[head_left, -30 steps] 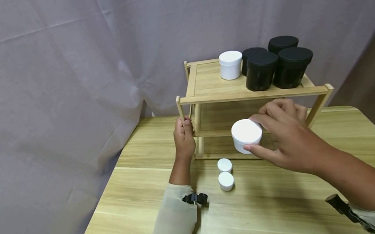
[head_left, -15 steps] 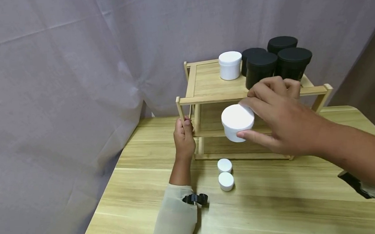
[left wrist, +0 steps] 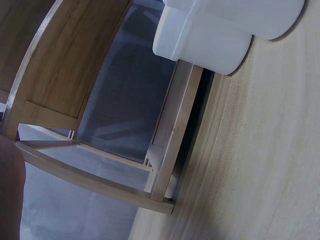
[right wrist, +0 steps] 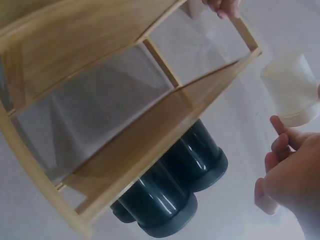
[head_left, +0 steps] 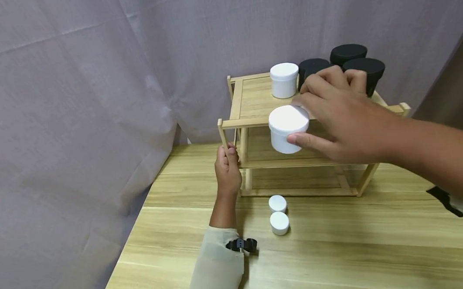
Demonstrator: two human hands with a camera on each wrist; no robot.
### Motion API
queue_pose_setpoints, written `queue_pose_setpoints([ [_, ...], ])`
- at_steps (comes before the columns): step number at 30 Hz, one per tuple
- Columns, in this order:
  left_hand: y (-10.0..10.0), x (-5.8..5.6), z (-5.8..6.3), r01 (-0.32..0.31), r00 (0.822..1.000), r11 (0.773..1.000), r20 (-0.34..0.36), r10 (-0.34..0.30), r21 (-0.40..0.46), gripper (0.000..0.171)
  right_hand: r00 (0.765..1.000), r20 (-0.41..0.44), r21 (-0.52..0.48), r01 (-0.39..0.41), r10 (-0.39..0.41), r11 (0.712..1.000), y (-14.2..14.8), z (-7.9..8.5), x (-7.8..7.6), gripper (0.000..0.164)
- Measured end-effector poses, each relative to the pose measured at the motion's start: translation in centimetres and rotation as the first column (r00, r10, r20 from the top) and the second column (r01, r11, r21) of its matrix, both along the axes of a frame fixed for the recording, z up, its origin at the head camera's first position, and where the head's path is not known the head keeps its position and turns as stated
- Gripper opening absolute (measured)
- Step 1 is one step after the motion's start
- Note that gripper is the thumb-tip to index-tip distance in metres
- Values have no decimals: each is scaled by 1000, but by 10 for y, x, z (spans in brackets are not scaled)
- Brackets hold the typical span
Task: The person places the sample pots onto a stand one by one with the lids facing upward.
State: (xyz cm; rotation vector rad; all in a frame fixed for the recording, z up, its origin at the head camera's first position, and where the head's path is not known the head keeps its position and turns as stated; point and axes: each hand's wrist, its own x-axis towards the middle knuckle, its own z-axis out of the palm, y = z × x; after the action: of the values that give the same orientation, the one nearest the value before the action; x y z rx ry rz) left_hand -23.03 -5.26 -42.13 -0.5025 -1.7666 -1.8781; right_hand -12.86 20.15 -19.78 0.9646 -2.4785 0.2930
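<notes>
My right hand [head_left: 344,116] pinches a white lidded jar [head_left: 287,130] between thumb and fingers, held upright in front of the wooden shelf's top front rail. In the right wrist view the same white jar [right wrist: 292,90] shows at the right, beside the curled fingers [right wrist: 280,145]. My left hand [head_left: 228,168] grips the left front post of the three-tier wooden shelf [head_left: 253,104]. Another white jar [head_left: 284,81] stands on the top tier, left of several black lidded jars [head_left: 348,53], partly hidden behind my right hand.
Two small white jars [head_left: 279,222] stand on the wooden table [head_left: 174,248], in front of the shelf's bottom rail. In the left wrist view white jars [left wrist: 210,42] appear close by the shelf base. A grey curtain [head_left: 95,103] hangs behind and to the left.
My right hand has raised the white jar from before the middle tier up to the top front rail, slightly leftward. My left hand keeps its grip on the post.
</notes>
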Motion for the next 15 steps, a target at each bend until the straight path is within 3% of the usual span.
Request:
queue_pose_setpoints([
  [8,1,1,-1,-4,1000,1000,-3,4,-5,43,997,3,22,74,-74,997,-3,17,-22,50],
  [15,5,1,0,3,1000,1000,6,-3,-7,36,995,81,62,60,-65,996,6,30,-39,51],
])
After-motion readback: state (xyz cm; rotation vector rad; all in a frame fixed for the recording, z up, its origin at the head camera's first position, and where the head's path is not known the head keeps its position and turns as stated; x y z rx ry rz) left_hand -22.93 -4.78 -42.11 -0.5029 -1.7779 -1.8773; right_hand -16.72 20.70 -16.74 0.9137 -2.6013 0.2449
